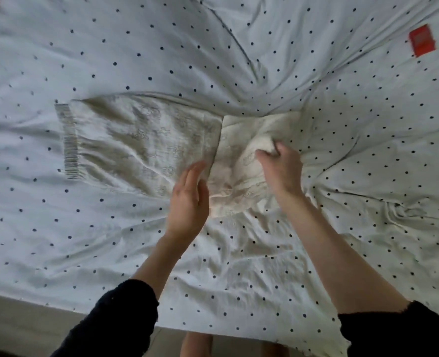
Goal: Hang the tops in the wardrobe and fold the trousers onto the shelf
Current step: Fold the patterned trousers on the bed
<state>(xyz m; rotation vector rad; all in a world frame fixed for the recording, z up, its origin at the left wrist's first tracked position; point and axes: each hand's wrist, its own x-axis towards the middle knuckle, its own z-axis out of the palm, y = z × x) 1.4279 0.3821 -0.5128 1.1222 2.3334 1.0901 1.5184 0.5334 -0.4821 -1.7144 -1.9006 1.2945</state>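
A pair of cream trousers [146, 143] with a faint printed pattern lies across the bed, its ribbed waistband [67, 140] at the left. The right part of the trousers is bunched and partly folded over at the middle. My left hand [188, 199] is flat with its fingers together, its edge resting on the cloth at the fold line. My right hand [281, 166] pinches a raised bunch of the cream cloth just right of that line. No tops, wardrobe or shelf are in view.
The bed is covered by a white duvet [239, 60] with dark dots, creased around the trousers. A small red rectangular thing [422, 41] lies at the far right. The bed's near edge and a strip of floor [20, 328] run along the bottom.
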